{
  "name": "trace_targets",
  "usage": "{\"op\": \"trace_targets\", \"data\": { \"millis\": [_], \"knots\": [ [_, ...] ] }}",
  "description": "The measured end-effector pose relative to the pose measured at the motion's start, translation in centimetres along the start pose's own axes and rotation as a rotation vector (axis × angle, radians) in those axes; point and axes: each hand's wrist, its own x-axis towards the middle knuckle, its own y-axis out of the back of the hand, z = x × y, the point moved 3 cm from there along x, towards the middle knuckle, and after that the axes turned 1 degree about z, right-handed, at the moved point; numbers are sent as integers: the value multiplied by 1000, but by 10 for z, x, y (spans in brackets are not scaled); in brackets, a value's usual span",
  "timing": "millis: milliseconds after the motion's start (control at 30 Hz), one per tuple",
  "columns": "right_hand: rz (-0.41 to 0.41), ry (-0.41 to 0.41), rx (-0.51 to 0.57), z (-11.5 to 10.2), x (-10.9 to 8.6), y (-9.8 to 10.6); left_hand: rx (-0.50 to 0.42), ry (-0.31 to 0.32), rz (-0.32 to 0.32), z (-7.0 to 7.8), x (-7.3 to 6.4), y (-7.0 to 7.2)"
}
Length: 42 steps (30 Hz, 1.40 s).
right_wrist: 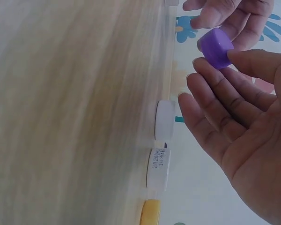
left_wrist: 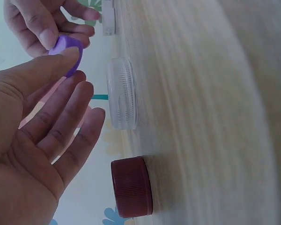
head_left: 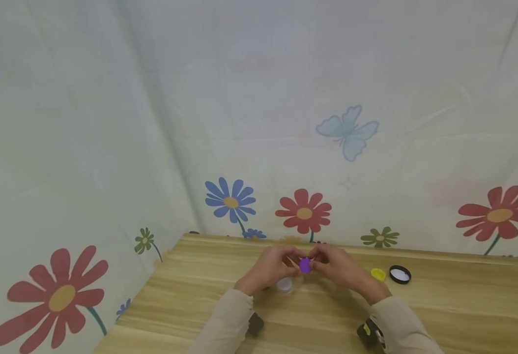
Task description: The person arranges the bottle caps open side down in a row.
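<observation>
A small purple bottle cap (head_left: pixel 305 265) is held up over the wooden table between both hands. My left hand (head_left: pixel 270 265) pinches it from the left, thumb laid on its side in the left wrist view. From the right, my right hand (head_left: pixel 336 268) pinches the same cap with thumb and fingertips. The other fingers of both hands are spread, as the right wrist view shows. A clear ridged plastic cap (left_wrist: pixel 122 93) stands on the table close to the left hand, with a dark red ridged cap (left_wrist: pixel 132 187) beside it.
Right of the right hand lie a yellow cap (head_left: pixel 378 274) and a black-rimmed lid (head_left: pixel 400 274) with a white inside. The right wrist view shows a white cap (right_wrist: pixel 165 120) and a white cap with printed characters (right_wrist: pixel 158 168). A flowered cloth (head_left: pixel 259 123) hangs behind the table.
</observation>
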Motion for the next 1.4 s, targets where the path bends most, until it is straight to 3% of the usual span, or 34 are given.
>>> {"op": "trace_targets", "data": {
  "millis": [233, 433, 767, 1167, 1400],
  "knots": [
    [1, -23, 8, -1, 1, 0, 26, 16, -4, 1, 0, 1],
    [-8, -16, -3, 0, 1, 0, 43, -17, -14, 0, -1, 0],
    [-21, 12, -18, -3, 0, 0, 70, 32, -42, 1, -2, 1],
    [-62, -39, -28, -4, -1, -7, 15, 29, -67, -2, -2, 0],
    [-99, -19, -11, -3, -1, -11, 29, 56, -103, -2, -5, 1]
  ]
}}
